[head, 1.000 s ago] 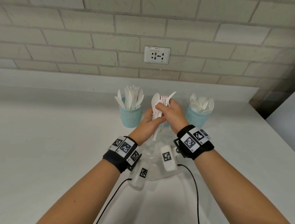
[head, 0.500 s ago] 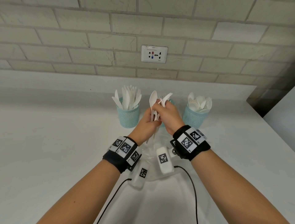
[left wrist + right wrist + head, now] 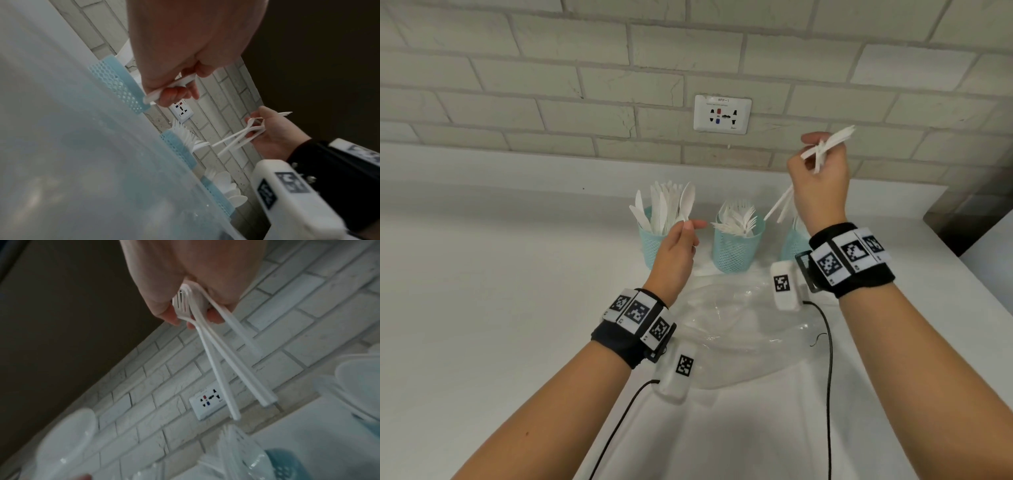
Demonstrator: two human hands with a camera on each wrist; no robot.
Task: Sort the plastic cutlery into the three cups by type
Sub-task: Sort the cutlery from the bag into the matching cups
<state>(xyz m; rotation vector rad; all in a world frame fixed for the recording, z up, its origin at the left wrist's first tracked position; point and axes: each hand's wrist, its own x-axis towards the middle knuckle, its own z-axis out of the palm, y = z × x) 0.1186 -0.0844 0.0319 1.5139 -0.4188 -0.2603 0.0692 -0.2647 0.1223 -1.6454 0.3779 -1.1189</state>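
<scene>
Three teal mesh cups stand in a row at the back of the white counter. The left cup holds knives, the middle cup forks, and the right cup is mostly hidden behind my right wrist. My left hand pinches one white spoon by its handle, upright in front of the knife cup. My right hand is raised above the right cup and grips a small bundle of forks, their handles fanning downward.
A crumpled clear plastic bag lies on the counter between my forearms. A wall outlet sits in the brick wall behind the cups. The counter ends at a dark edge on the right.
The hands were together over the middle cup and have separated. My right hand rose up and right with the forks; my left hand carried the spoon left, in front of the knife cup.
</scene>
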